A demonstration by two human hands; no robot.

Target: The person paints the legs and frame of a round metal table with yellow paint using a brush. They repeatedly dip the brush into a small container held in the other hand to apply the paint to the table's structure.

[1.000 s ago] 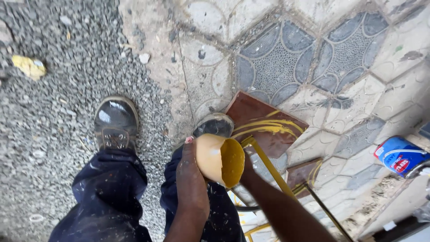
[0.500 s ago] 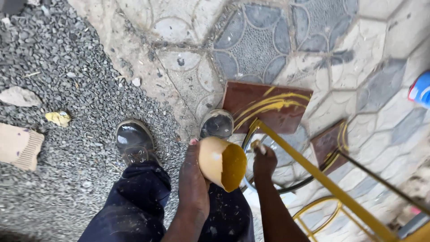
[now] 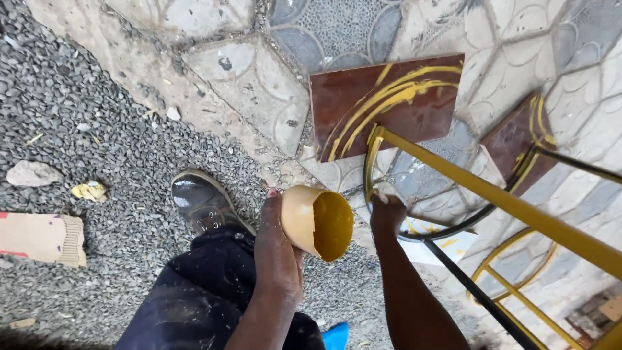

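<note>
My left hand [image 3: 277,249] grips a tan cup [image 3: 315,221] tipped on its side, with yellow paint inside, held above my dark trouser leg. My right hand [image 3: 387,214] is closed around what looks like a small brush handle, its tip at the dark curved ring [image 3: 376,168] of a metal frame. The brush head is hidden. A yellow-painted bar [image 3: 499,202] of the frame runs from the ring toward the lower right. The frame rests on two brown boards [image 3: 382,104] streaked with yellow paint.
Gravel [image 3: 97,136] covers the left ground; patterned paving tiles [image 3: 253,91] lie at the top and right. My shoe [image 3: 202,201] stands on the gravel. A cardboard piece [image 3: 39,238], a stone [image 3: 31,173] and a yellow scrap [image 3: 89,190] lie at the left. A blue object [image 3: 335,337] shows at the bottom.
The view has shifted, so boards and frame sit higher and closer. My right hand has come out from behind the cup to the frame's ring. The blue can left the view.
</note>
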